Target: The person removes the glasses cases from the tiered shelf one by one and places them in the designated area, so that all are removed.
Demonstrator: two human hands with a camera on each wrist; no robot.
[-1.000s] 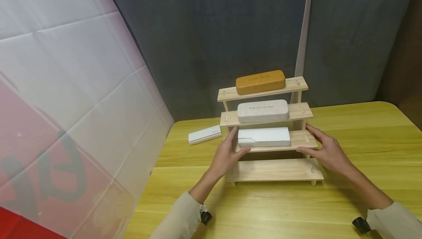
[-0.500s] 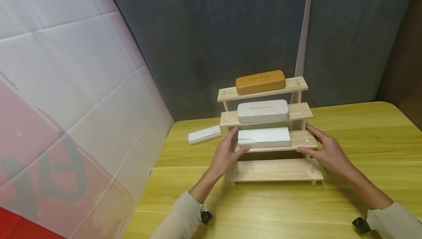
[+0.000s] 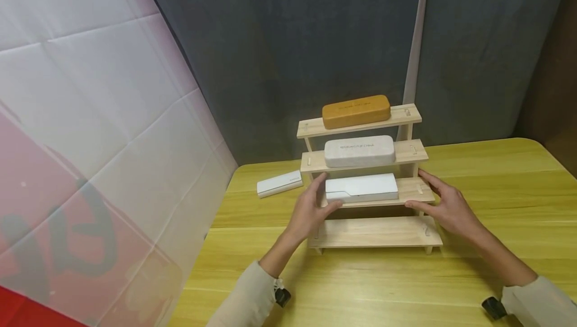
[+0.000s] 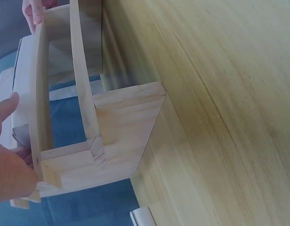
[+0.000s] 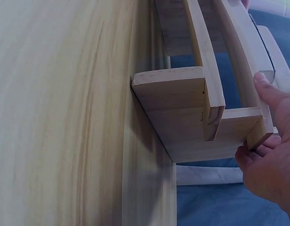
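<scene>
In the head view a stepped wooden display rack (image 3: 374, 233) stands upright on the table. My left hand (image 3: 307, 213) grips the left end of its second tier from the bottom, the thumb in front by a white glasses case (image 3: 367, 188). At that tier's other end my right hand (image 3: 453, 211) holds the board. The right wrist view shows that thumb (image 5: 269, 89) over the board and the fingers curled beneath. A light grey glasses case (image 3: 359, 152) sits one tier higher, and an orange-brown one (image 3: 356, 111) lies on top. The bottom tier is bare.
Left of the rack, a slim white case (image 3: 279, 184) lies on the yellow wood-grain table (image 3: 360, 287). A dark grey curtain (image 3: 288, 56) hangs behind. On the left rises a pale printed cloth (image 3: 112, 96).
Both hands keep their grip at the rack's ends. The cases stay in place; only the head view shifts very slightly.
</scene>
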